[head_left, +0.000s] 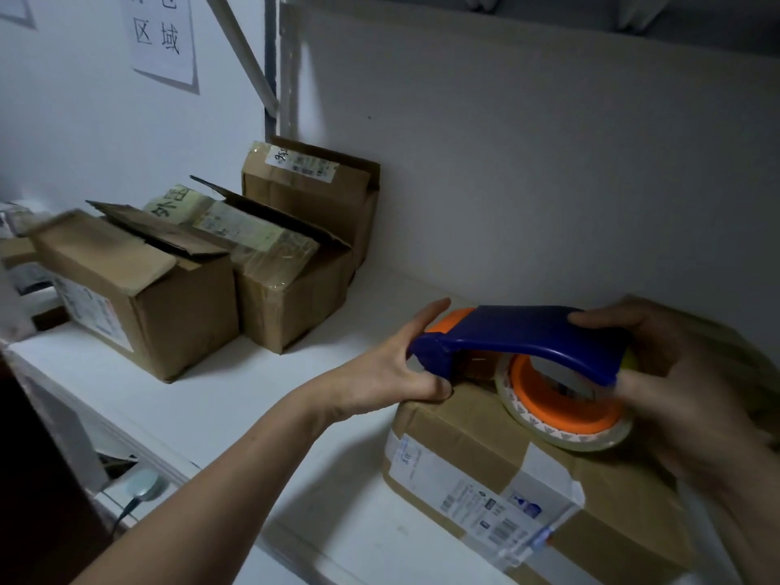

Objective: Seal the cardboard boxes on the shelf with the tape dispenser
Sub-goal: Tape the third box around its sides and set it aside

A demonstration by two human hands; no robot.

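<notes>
At lower right of the frame, the tape dispenser (527, 331) rests on the nearest box (472, 432), with its clear tape roll (565, 420) against the lid. The right hand (683, 386) grips the rear of the blue handle. The left hand (392, 373) curls around the nose, possibly pinching the tape's free end, though blur hides that. A sealing pass seems about to start: the tape needs anchoring at the box edge, then drawing along the seam. 3 other boxes (287, 280) wait at mid left on the shelf (253, 394).
</notes>
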